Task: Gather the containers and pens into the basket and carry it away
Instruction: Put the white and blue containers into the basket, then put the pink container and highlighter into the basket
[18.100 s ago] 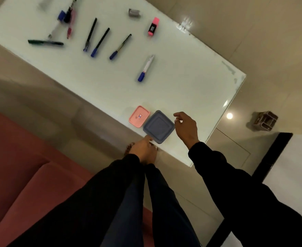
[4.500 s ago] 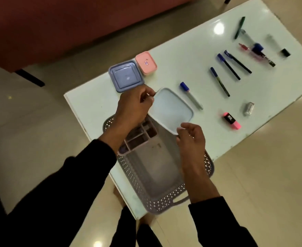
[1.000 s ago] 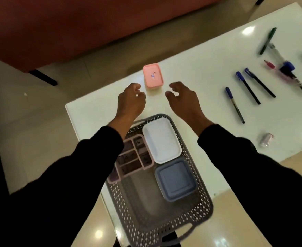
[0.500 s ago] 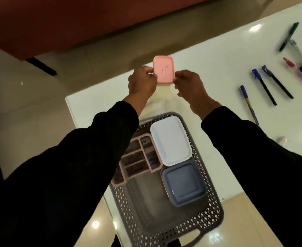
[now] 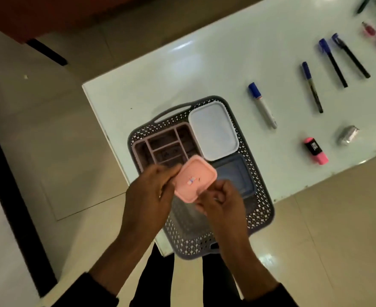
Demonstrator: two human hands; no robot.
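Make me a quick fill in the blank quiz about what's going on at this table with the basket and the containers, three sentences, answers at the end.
1. Both hands, the left hand and the right hand, hold the ____ container above the basket.
2. The white container lies in the basket beside the ____ divided organizer.
3. The white marker on the table has a ____ cap.

Missing words: pink; pink; blue

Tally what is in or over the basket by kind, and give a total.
Lidded containers: 3: white container, grey-blue container, pink container held over the basket by the left hand and right hand
Divided tray: 1
Total: 4
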